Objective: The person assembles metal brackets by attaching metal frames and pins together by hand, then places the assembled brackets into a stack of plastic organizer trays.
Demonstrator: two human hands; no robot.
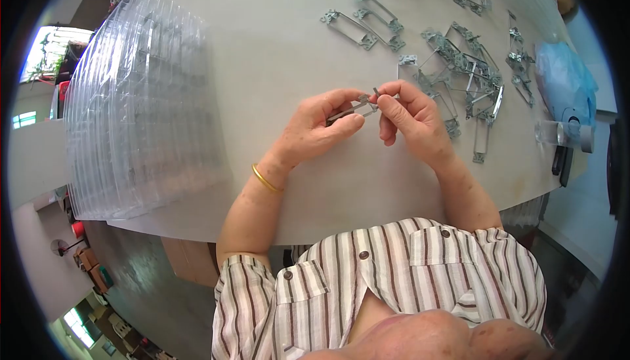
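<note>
Over the middle of the table, my left hand [318, 124] is closed around a thin metal bracket [359, 105], a narrow frame with small end pieces. My right hand [413, 117] pinches the bracket's right end between thumb and forefinger. A short dark piece sticks up at those fingertips; whether it belongs to the bracket I cannot tell. Just beyond my right hand lies a tangled pile of similar metal brackets [469, 68]. More loose metal brackets [348, 29] are spread farther back.
A tall stack of clear plastic trays [141, 111] covers the left side of the pale table [275, 45]. At the right edge are a blue plastic bag [566, 81], a clear container [564, 134] lying on its side and a black object [561, 164].
</note>
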